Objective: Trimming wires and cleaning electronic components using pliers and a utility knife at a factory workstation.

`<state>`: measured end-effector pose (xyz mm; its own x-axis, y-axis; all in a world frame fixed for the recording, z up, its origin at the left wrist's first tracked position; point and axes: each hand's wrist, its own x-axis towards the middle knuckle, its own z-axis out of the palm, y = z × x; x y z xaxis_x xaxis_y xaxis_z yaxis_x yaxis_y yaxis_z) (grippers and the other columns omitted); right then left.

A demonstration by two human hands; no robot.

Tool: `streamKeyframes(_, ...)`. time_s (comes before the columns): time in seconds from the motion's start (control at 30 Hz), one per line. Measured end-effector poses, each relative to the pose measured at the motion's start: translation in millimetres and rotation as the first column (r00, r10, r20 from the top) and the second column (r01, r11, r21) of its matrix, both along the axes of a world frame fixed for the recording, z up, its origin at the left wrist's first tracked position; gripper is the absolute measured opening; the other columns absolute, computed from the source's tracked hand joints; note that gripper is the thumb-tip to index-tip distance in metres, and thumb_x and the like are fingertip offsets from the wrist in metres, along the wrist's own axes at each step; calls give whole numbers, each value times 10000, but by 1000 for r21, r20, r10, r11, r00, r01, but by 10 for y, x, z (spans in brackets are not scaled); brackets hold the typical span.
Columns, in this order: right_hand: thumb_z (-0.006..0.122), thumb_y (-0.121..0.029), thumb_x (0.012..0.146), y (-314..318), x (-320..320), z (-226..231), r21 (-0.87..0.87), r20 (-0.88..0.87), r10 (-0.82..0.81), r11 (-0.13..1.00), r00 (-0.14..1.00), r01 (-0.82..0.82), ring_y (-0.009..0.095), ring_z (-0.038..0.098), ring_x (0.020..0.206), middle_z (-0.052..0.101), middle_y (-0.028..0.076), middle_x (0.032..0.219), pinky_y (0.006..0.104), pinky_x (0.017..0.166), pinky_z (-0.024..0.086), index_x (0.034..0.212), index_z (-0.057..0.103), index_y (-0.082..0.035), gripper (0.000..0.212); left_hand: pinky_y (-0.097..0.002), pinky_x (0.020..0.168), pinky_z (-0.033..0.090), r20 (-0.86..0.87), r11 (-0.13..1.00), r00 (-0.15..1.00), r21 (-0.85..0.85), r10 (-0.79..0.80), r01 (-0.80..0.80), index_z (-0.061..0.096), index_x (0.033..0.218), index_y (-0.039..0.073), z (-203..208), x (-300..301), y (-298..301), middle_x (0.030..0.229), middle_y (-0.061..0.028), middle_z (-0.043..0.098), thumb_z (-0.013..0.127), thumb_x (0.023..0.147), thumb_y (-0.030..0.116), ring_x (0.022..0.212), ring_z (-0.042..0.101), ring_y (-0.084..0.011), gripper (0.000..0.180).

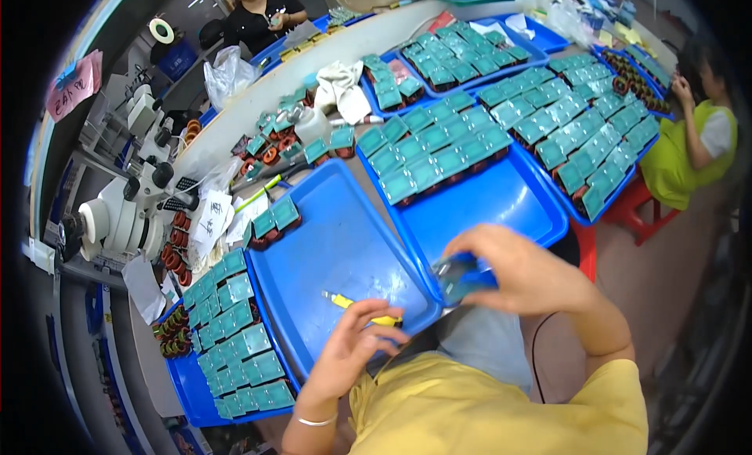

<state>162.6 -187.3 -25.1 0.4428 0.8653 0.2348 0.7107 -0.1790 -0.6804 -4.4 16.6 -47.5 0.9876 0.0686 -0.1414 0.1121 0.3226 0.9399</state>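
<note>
My left hand (356, 345) hovers over the near edge of a blue tray (337, 220), its fingers apart and slightly bent. Under and beside those fingers lies a slim yellow-handled tool (341, 300) with a pale narrow tip; its kind is unclear. My right hand (509, 271) grips a teal-topped coil block (460, 280) between thumb and fingers, at the near corner of a second blue tray (501, 212). Blur and fingers hide part of that block. Rows of teal-topped coil blocks (439, 149) fill the far part of this second tray.
More filled trays stand at lower left (184, 384) and at right (580, 126). Microscopes (117, 212), loose coils (270, 141), a white cloth (342, 90) and a white bottle (312, 126) line the bench. One person (266, 16) is across it; another (701, 141) sits at right.
</note>
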Motion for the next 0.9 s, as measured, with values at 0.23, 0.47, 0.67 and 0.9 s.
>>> streamKeyframes(0.23, 625, 32, 621, -407, 876, -310, 2, 469, -339, 924, 815, 383, 345, 521, 935, 560, 158, 983, 392, 815, 407, 1029, 507, -29, 429, -281, 814, 460, -75, 779, 994, 627, 81, -16, 520, 1068, 22, 86, 87, 907, 1085, -67, 550, 638, 800, 68, 984, 543, -149, 297)
streamKeyframes(0.47, 579, 89, 616, -513, 1224, -500, -25, 536, -364, 895, 762, 444, 342, 510, 976, 541, 159, 1014, 387, 837, 402, 996, 495, -5, 400, -408, 926, 369, 321, -141, 947, 939, 33, -313, 507, 1097, 46, -237, 924, 1658, 1121, -166, 469, 761, 648, 201, 1111, 409, -336, 539)
streamKeyframes(0.67, 579, 114, 599, -479, 1087, -363, 35, 484, -444, 871, 754, 491, 349, 473, 1039, 490, 158, 1096, 386, 892, 391, 977, 460, 21, 408, -426, 925, 370, 220, -359, 972, 916, 79, -178, 544, 1012, -13, -379, 1217, 1808, 1144, -166, 480, 776, 625, 285, 1115, 431, -322, 541)
streamKeyframes(0.9, 582, 57, 695, -304, 480, -211, 170, -44, -348, 921, 937, 350, 166, 543, 778, 586, 94, 889, 282, 739, 434, 994, 458, -5, 330, -330, 816, 465, 125, 768, 963, 583, 238, -265, 498, 1103, -2, 101, 588, 1272, 1046, -103, 543, 735, 715, 252, 947, 573, -247, 521)
